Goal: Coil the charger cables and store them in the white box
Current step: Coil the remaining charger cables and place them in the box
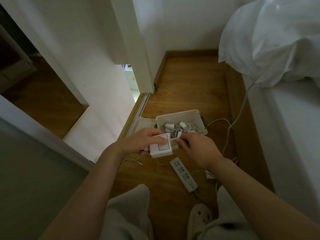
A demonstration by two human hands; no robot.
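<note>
My left hand [142,141] grips a white charger brick [161,147], thumb on top; my right hand [195,149] pinches its 2 o'clock corner. The white box [178,112] sits open just beyond at 12 o'clock, cables [181,129] heaped inside; a power strip [183,174] lies at 5 o'clock

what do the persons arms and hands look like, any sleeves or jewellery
The left forearm and right forearm are bare to the frame edge, no sleeves in view. The left hand and right hand wear no gloves; no watch, bracelet or ring shows in this dim view.
</note>
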